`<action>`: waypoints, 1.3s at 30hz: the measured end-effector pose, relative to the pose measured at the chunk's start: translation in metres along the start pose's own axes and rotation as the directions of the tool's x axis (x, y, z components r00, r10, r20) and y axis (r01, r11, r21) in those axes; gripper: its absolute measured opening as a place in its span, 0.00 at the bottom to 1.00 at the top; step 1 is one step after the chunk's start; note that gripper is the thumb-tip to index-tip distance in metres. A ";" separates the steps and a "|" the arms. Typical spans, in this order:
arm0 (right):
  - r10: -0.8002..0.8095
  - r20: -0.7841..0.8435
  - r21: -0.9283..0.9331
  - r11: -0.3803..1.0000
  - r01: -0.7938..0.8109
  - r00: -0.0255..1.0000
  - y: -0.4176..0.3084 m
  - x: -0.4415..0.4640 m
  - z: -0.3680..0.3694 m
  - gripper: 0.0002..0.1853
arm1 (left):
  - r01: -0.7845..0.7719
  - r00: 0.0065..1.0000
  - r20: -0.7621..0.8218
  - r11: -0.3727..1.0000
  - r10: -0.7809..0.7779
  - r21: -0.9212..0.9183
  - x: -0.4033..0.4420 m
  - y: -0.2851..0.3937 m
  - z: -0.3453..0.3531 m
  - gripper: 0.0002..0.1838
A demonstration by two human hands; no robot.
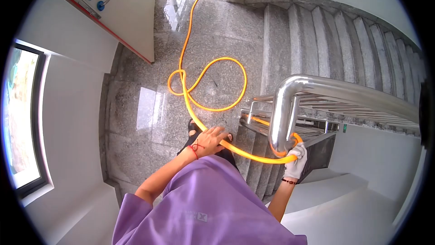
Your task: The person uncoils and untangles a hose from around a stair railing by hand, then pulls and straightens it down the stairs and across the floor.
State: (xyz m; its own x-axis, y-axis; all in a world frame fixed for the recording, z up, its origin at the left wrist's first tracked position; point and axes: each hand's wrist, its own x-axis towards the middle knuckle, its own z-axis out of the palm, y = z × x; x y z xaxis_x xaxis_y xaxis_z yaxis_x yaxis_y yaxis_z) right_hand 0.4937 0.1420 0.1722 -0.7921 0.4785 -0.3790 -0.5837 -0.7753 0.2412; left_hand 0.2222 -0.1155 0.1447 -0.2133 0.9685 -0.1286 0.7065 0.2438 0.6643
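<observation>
A long orange-yellow hose (256, 157) rises from the floor and runs across in front of my body. My left hand (209, 140), bare and with a red string at the wrist, lies over it, fingers loosely bent across the hose. In a white glove, my right hand (295, 160) is closed around the hose just beside the lower bend of the steel handrail (283, 118). Past the glove, the hose curls up behind the rail, and an orange stretch shows lower between the bars. The right fingertips are partly hidden.
Behind the hands, the hose lies in loops on the glossy stone floor (136, 122) and trails toward the far doorway. Stone stairs (321, 41) climb at the right; others descend below the railing. A door (122, 14) stands open at upper left, above a window (27, 118).
</observation>
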 end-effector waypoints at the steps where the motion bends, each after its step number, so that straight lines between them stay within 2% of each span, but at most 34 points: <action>1: 0.015 0.047 -0.047 0.999 -0.013 0.999 -0.001 0.001 -0.001 0.07 | 0.000 1.000 -0.001 1.000 0.000 -0.003 0.002 0.000 0.001 0.30; 3: -0.019 0.025 -0.040 0.999 0.020 1.000 0.001 -0.002 -0.003 0.07 | -0.015 1.000 0.025 1.000 0.015 0.023 0.006 0.002 0.002 0.34; 4: -0.055 0.006 -0.036 0.998 0.055 0.998 0.002 -0.002 -0.002 0.07 | -0.082 0.997 -0.003 0.994 0.082 -0.069 0.009 0.004 0.001 0.37; 5: -0.055 0.006 -0.037 0.998 0.055 0.998 0.002 0.000 -0.002 0.07 | -0.059 0.993 0.091 0.985 0.074 -0.159 0.011 0.009 0.000 0.39; 7: -0.079 -0.001 -0.067 0.995 0.079 0.997 0.005 -0.001 -0.002 0.09 | -0.201 0.975 0.031 0.935 0.219 -0.293 0.020 0.019 0.008 0.30; 8: -0.077 0.006 -0.055 0.996 0.077 0.997 0.006 -0.001 -0.004 0.09 | -0.118 0.948 0.238 0.928 0.212 -0.354 0.026 0.019 0.015 0.24; 9: -0.087 0.015 -0.047 0.995 0.088 0.996 0.005 -0.003 -0.005 0.09 | -0.032 0.872 0.438 0.917 0.220 -0.397 0.034 0.020 0.027 0.19; 10: -0.115 0.009 -0.044 0.992 0.116 0.993 0.006 -0.003 -0.004 0.09 | 0.036 0.831 0.522 0.919 0.190 -0.392 0.034 0.023 0.036 0.15; 11: -0.087 -0.002 0.010 0.996 0.087 0.996 0.001 -0.001 -0.004 0.08 | -0.022 0.803 0.544 0.925 0.242 -0.379 0.033 0.014 0.055 0.14; 13: -0.088 -0.032 -0.003 0.996 0.088 0.996 0.002 0.000 0.001 0.08 | -0.030 0.495 0.820 0.949 0.287 -0.314 0.039 -0.002 0.078 0.15; 14: -0.108 -0.024 0.003 0.994 0.108 0.994 0.000 0.000 0.000 0.08 | -0.045 0.480 0.827 0.949 0.294 -0.311 0.032 -0.007 0.081 0.15; 16: -0.107 -0.034 -0.022 0.994 0.106 0.994 0.001 0.001 -0.003 0.08 | -0.023 0.792 0.551 0.916 0.261 -0.401 0.019 -0.011 0.078 0.24; 17: -0.119 -0.030 -0.011 0.993 0.119 0.992 0.002 0.002 -0.005 0.08 | -0.027 0.783 0.562 0.918 0.265 -0.395 0.019 -0.008 0.076 0.24; 19: -0.161 -0.011 0.013 0.987 0.161 0.987 0.003 0.002 -0.005 0.07 | -0.109 0.940 0.265 0.927 0.213 -0.359 0.022 0.008 0.066 0.38; 21: -0.151 -0.017 -0.014 0.989 0.150 0.988 0.002 0.003 -0.002 0.06 | -0.159 0.948 0.219 0.938 0.232 -0.309 0.037 0.034 0.044 0.41; 23: -0.133 -0.029 0.034 0.990 0.134 0.991 0.017 0.006 0.012 0.07 | -0.198 0.954 0.173 0.946 0.247 -0.256 0.048 0.050 0.043 0.45; 25: -0.118 -0.026 0.124 0.985 0.121 0.993 0.028 0.012 0.017 0.09 | -0.328 0.890 0.185 0.866 0.417 -0.377 0.058 0.062 0.053 0.44; 27: -0.079 0.009 0.169 0.983 0.076 0.997 0.045 0.017 0.029 0.09 | -0.284 0.807 0.324 0.805 0.494 -0.521 0.067 0.068 0.075 0.38; 28: -0.080 0.062 0.197 0.978 0.066 0.995 0.049 0.017 0.035 0.08 | 0.024 0.793 0.457 0.729 0.402 -0.684 0.069 0.072 0.081 0.29; 29: -0.092 0.066 0.199 0.977 0.077 0.994 0.047 0.017 0.041 0.08 | 0.099 0.843 0.376 0.577 0.385 -0.811 0.070 0.072 0.085 0.20; 31: -0.364 -0.107 0.039 0.928 0.370 0.925 0.038 0.018 0.053 0.08 | 0.266 0.818 0.463 0.490 0.341 -0.830 0.074 0.060 0.084 0.15; 32: -0.404 0.019 -0.057 0.913 0.405 0.914 0.032 0.022 0.039 0.09 | 0.201 0.819 0.511 0.705 0.260 -0.681 0.078 0.066 0.047 0.13; 33: -0.405 0.026 -0.054 0.912 0.406 0.914 0.043 0.023 0.045 0.09 | 0.150 0.860 0.490 0.850 0.140 -0.505 0.079 0.076 0.008 0.13; 34: -0.436 0.007 -0.214 0.879 0.427 0.900 0.065 0.027 0.056 0.11 | 0.080 0.942 0.307 0.797 0.136 -0.599 0.075 0.069 -0.013 0.13; 35: -0.475 -0.012 -0.360 0.823 0.439 0.880 0.085 0.030 0.059 0.12 | 0.008 0.935 0.313 0.873 0.167 -0.488 0.087 0.080 -0.073 0.14; 36: -0.541 0.003 -0.566 0.693 0.447 0.841 0.095 0.031 0.044 0.16 | 0.083 0.888 0.446 0.913 0.114 -0.399 0.102 0.107 -0.120 0.14; 37: -0.598 -0.003 -0.670 0.597 0.442 0.802 0.113 0.028 0.057 0.19 | 0.017 0.867 0.472 0.936 0.161 -0.350 0.120 0.132 -0.148 0.15; 38: -0.583 0.109 -0.893 0.298 0.337 0.805 0.119 0.021 0.061 0.21 | -0.053 0.844 0.494 0.951 0.206 -0.305 0.139 0.156 -0.161 0.15; 39: -0.527 0.216 -0.974 -0.062 0.216 0.822 0.123 0.013 0.064 0.23 | -0.064 0.849 0.485 0.953 0.208 -0.297 0.159 0.173 -0.167 0.15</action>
State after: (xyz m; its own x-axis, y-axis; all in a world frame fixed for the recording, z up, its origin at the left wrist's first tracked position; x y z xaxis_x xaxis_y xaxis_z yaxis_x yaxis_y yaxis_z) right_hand 0.4004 0.0795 0.2537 -0.3816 0.8910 -0.2459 0.0393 -0.2501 -0.9674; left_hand 0.1977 0.0718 0.3623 0.2935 0.8979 -0.3281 0.4865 0.1552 0.8598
